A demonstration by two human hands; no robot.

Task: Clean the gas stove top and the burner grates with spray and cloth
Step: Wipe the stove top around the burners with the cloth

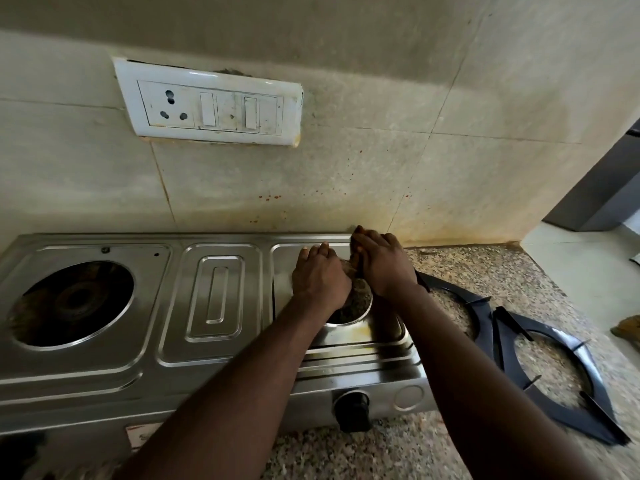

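A steel two-burner gas stove [214, 296] stands against the tiled wall. Both of my hands are over its right burner opening. My left hand [320, 278] and my right hand [381, 265] close from either side on the brownish right burner head [353, 299], which they mostly hide. The left burner [74, 299] sits bare in its round opening, with no grate on it. Two black burner grates [481, 317] [554, 386] lie flat on the speckled granite counter [519, 282] to the right of the stove. No spray bottle is in view.
A black knob [353, 410] sticks out of the stove's front below my arms. A white switchboard [211, 102] is on the stained wall above. A brownish object [628, 330] lies at the far right edge; what it is cannot be told.
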